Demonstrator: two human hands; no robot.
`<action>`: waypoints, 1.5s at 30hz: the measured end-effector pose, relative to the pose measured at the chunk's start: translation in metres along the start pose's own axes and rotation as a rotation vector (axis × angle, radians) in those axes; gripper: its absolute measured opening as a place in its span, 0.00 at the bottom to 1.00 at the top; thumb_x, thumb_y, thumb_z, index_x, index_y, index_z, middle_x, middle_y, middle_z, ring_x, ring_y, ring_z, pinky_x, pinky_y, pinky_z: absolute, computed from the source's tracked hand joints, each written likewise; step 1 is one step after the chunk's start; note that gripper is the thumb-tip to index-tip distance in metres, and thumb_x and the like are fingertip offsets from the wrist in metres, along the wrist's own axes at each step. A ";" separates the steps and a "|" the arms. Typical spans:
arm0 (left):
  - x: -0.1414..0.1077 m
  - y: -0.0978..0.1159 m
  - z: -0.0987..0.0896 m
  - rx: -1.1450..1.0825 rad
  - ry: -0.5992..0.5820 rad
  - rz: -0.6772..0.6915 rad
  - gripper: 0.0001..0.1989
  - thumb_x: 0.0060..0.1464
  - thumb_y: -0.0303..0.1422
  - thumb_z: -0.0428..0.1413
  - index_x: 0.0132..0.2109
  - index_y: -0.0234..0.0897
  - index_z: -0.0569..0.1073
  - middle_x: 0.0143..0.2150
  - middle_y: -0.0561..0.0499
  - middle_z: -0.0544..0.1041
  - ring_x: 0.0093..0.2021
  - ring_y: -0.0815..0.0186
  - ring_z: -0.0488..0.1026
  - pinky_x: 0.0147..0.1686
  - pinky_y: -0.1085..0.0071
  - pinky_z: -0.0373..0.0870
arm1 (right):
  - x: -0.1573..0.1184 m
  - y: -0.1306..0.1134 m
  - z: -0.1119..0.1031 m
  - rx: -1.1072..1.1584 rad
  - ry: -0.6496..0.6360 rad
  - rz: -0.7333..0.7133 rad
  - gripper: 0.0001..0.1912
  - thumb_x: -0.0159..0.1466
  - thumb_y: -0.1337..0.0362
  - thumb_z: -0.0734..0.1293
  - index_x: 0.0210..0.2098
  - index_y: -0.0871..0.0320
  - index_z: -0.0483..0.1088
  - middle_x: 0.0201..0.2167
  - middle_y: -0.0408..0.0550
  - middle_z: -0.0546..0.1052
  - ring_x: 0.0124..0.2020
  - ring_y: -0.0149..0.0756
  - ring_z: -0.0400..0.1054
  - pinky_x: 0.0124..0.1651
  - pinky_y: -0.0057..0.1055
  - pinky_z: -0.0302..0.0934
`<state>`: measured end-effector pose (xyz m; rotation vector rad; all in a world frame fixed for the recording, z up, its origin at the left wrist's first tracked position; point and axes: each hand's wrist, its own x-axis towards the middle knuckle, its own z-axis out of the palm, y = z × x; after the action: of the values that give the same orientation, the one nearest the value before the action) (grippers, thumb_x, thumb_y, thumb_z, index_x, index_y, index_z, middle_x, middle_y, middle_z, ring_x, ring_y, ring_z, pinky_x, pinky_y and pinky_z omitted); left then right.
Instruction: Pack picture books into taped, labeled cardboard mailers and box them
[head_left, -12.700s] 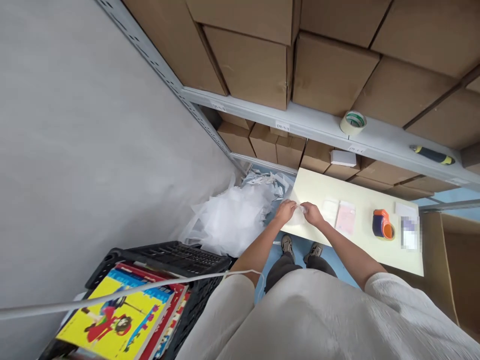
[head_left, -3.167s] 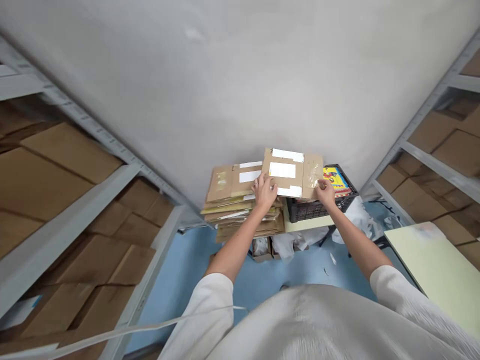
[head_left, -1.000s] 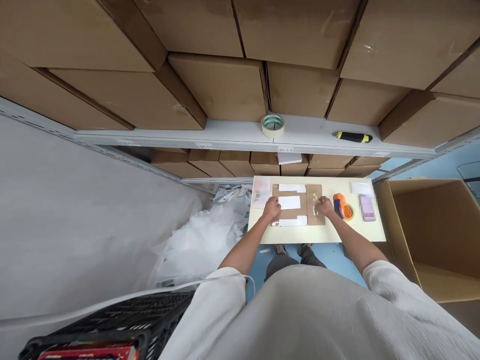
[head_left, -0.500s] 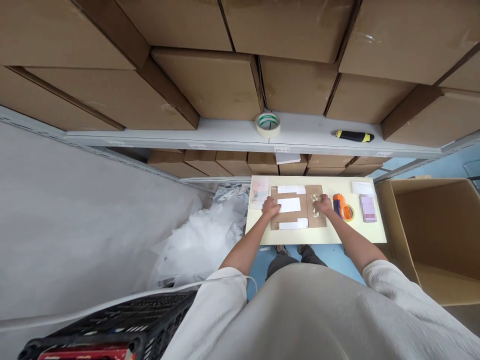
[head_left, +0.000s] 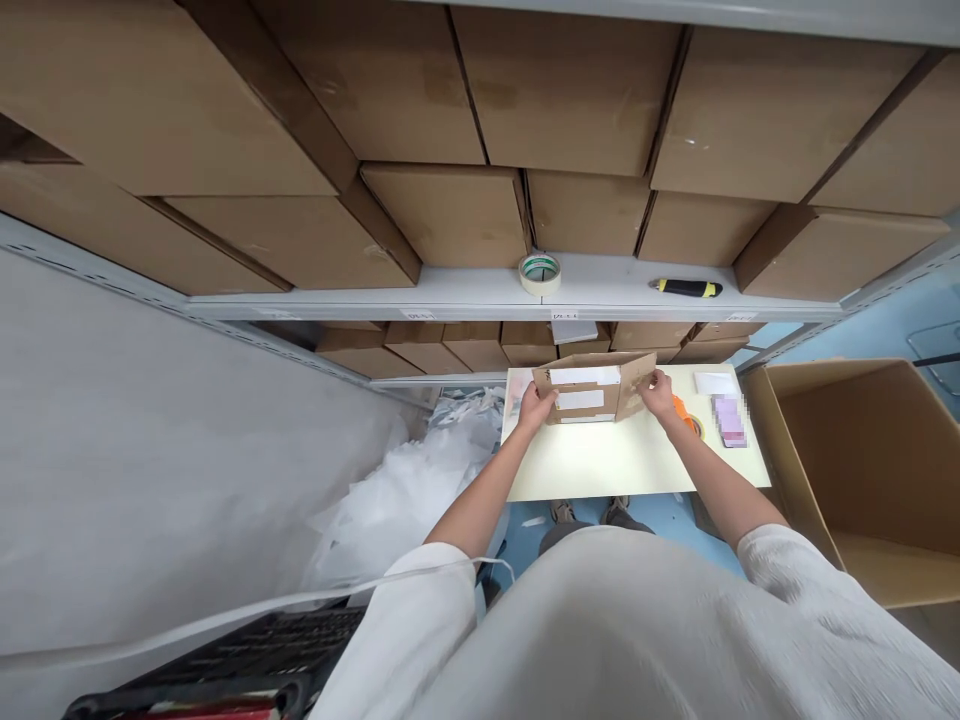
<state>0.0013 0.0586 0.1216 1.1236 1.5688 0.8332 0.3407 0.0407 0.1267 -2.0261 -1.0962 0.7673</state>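
A brown cardboard box [head_left: 581, 388] with white paper labels is tilted up over the pale table [head_left: 577, 470]. My left hand [head_left: 535, 408] grips its left edge. At the box's right side, my right hand [head_left: 657, 393] has its fingers closed on the cardboard flap [head_left: 634, 388], which angles away from the labelled face. Partly hidden behind my right hand is an orange tape dispenser [head_left: 683, 412]. Farther right lie a purple stack [head_left: 728, 420], blurred in the picture, and a white paper [head_left: 715, 384].
Cardboard boxes [head_left: 570, 80] fill the shelves ahead. On the shelf edge sit a tape roll [head_left: 540, 274] and a black-and-yellow utility knife [head_left: 686, 288]. White plastic bags [head_left: 405, 470] heap at the left, above a black crate [head_left: 247, 650]. A large open carton [head_left: 885, 450] stands right.
The box lay flat on the table before; both hands have lifted and tilted it, and its right flap is now bent at an angle. The camera view has shifted slightly.
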 end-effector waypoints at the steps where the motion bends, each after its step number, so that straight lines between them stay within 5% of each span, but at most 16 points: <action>1: -0.004 0.002 -0.002 -0.041 -0.009 0.014 0.19 0.59 0.35 0.65 0.55 0.40 0.73 0.57 0.42 0.84 0.58 0.56 0.82 0.57 0.62 0.79 | -0.003 -0.003 -0.002 0.047 -0.024 -0.012 0.31 0.56 0.54 0.71 0.58 0.54 0.72 0.56 0.56 0.75 0.55 0.49 0.72 0.62 0.45 0.68; 6: -0.027 0.008 -0.010 -0.141 -0.062 0.113 0.24 0.55 0.42 0.68 0.56 0.40 0.75 0.53 0.44 0.83 0.56 0.51 0.81 0.57 0.56 0.77 | -0.016 -0.019 -0.013 0.342 -0.256 0.028 0.35 0.60 0.50 0.65 0.67 0.44 0.70 0.66 0.50 0.75 0.62 0.50 0.70 0.62 0.47 0.68; 15: -0.042 0.024 -0.015 -0.164 -0.199 0.265 0.34 0.65 0.50 0.61 0.72 0.43 0.65 0.74 0.37 0.69 0.73 0.48 0.69 0.69 0.52 0.70 | -0.028 -0.043 -0.028 0.442 -0.533 0.000 0.35 0.65 0.49 0.63 0.72 0.41 0.67 0.64 0.47 0.78 0.63 0.49 0.72 0.63 0.50 0.69; 24: -0.052 0.030 -0.027 -0.025 -0.294 0.299 0.38 0.69 0.54 0.56 0.78 0.46 0.61 0.80 0.40 0.62 0.74 0.47 0.67 0.72 0.50 0.68 | -0.018 -0.029 -0.034 0.374 -0.535 0.018 0.37 0.67 0.44 0.67 0.74 0.40 0.65 0.66 0.48 0.78 0.64 0.49 0.74 0.66 0.53 0.69; 28: -0.050 0.032 -0.023 0.084 -0.302 0.290 0.33 0.68 0.49 0.57 0.75 0.46 0.69 0.81 0.42 0.61 0.80 0.46 0.59 0.77 0.49 0.59 | -0.013 -0.025 -0.029 0.340 -0.531 -0.021 0.36 0.64 0.44 0.72 0.69 0.42 0.69 0.66 0.50 0.76 0.63 0.49 0.73 0.64 0.51 0.71; 31: -0.051 0.031 -0.019 0.144 -0.338 0.269 0.31 0.65 0.49 0.60 0.71 0.44 0.74 0.83 0.42 0.55 0.82 0.45 0.52 0.76 0.51 0.61 | -0.013 -0.024 -0.025 0.321 -0.522 -0.076 0.39 0.59 0.47 0.75 0.68 0.45 0.70 0.66 0.53 0.74 0.59 0.49 0.75 0.62 0.51 0.73; 36: -0.051 0.028 -0.014 0.043 -0.278 0.237 0.37 0.65 0.53 0.61 0.74 0.43 0.68 0.80 0.37 0.62 0.76 0.45 0.64 0.69 0.52 0.71 | -0.018 -0.029 -0.023 0.292 -0.450 -0.072 0.48 0.53 0.54 0.76 0.72 0.43 0.62 0.68 0.57 0.69 0.53 0.48 0.73 0.49 0.48 0.77; 40: -0.046 0.029 -0.012 0.024 -0.212 0.184 0.44 0.64 0.53 0.63 0.78 0.44 0.58 0.75 0.34 0.68 0.68 0.49 0.73 0.66 0.52 0.72 | -0.020 -0.039 -0.032 0.313 -0.476 -0.073 0.38 0.54 0.57 0.74 0.64 0.43 0.68 0.68 0.53 0.70 0.51 0.44 0.73 0.52 0.46 0.75; 45: -0.035 0.031 -0.005 0.080 -0.164 0.160 0.40 0.66 0.53 0.61 0.76 0.40 0.62 0.73 0.33 0.70 0.65 0.50 0.76 0.66 0.54 0.71 | -0.024 -0.050 -0.046 0.352 -0.545 0.022 0.20 0.65 0.48 0.68 0.54 0.46 0.74 0.61 0.49 0.77 0.60 0.47 0.71 0.57 0.45 0.72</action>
<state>0.0070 0.0362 0.1627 1.3548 1.4006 0.7673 0.3420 0.0264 0.1974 -1.5695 -1.1267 1.4687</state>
